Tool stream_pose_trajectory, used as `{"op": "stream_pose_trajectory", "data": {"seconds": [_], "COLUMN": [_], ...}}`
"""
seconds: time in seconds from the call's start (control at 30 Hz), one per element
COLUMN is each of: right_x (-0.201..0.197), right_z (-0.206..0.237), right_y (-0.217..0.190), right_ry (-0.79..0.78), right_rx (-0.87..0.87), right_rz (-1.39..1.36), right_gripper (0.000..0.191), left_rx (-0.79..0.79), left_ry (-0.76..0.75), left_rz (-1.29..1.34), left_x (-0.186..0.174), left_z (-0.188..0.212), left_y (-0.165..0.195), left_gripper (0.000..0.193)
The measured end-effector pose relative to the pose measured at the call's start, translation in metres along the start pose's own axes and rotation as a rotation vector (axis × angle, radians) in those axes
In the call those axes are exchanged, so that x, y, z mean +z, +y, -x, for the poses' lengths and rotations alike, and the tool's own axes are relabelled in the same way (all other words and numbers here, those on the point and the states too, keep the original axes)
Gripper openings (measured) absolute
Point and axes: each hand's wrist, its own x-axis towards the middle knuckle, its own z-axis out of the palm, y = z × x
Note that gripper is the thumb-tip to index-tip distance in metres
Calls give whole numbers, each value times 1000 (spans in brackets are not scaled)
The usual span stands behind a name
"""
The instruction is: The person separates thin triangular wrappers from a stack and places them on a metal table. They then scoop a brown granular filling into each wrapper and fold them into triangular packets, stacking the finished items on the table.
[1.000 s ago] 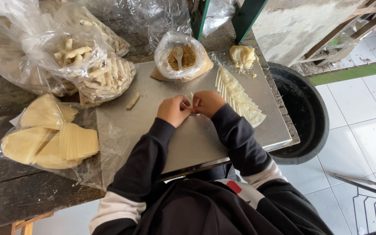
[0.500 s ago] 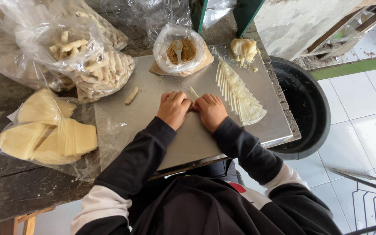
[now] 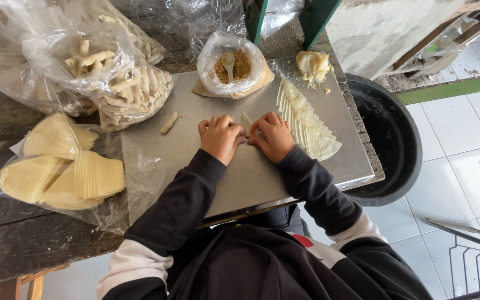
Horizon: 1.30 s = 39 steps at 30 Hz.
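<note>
Both hands rest on the metal bench (image 3: 240,183). The left hand (image 3: 220,137) and the right hand (image 3: 276,136) pinch one small wrapper (image 3: 246,121) between the fingertips. At two o'clock lies a fan of wrappers (image 3: 306,119). At twelve o'clock stands a bag of filling (image 3: 231,66).

A clear bag of finished rolls (image 3: 120,83) lies at the worktop's (image 3: 6,250) far left, with a bag of stacked pale wrappers (image 3: 62,172) nearer. 1 loose roll (image 3: 169,123) lies between them, and a black tub (image 3: 390,144) stands on the tiled floor (image 3: 473,166).
</note>
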Motion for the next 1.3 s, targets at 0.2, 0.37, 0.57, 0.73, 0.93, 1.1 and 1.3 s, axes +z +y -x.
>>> {"op": "stream_pose_trajectory", "data": {"seconds": [0.2, 0.37, 0.57, 0.73, 0.93, 1.1, 1.3], "right_x": [12, 15, 6, 14, 14, 16, 17], "right_z": [-8, -17, -7, -4, 21, 2, -48], "right_y": [-7, -5, 0, -1, -14, -32, -46], "right_ry": [156, 153, 113, 187, 126, 216, 233], "right_rx": [196, 285, 84, 112, 270, 415, 412], "right_rz": [105, 33, 48, 65, 33, 32, 115], "right_gripper": [11, 14, 17, 13, 17, 34, 37], "left_rx": [-319, -492, -188, -212, -297, -490, -518], "left_ry": [-67, -108, 7, 49, -49, -21, 114], "left_rz": [38, 106, 30, 6, -11, 44, -67], "left_x": [-3, -6, -8, -5, -3, -5, -9], "left_z": [-12, -26, -6, -3, 23, 9, -35], "left_y": [12, 14, 15, 23, 43, 47, 38], "left_gripper": [6, 8, 7, 6, 10, 30, 42]}}
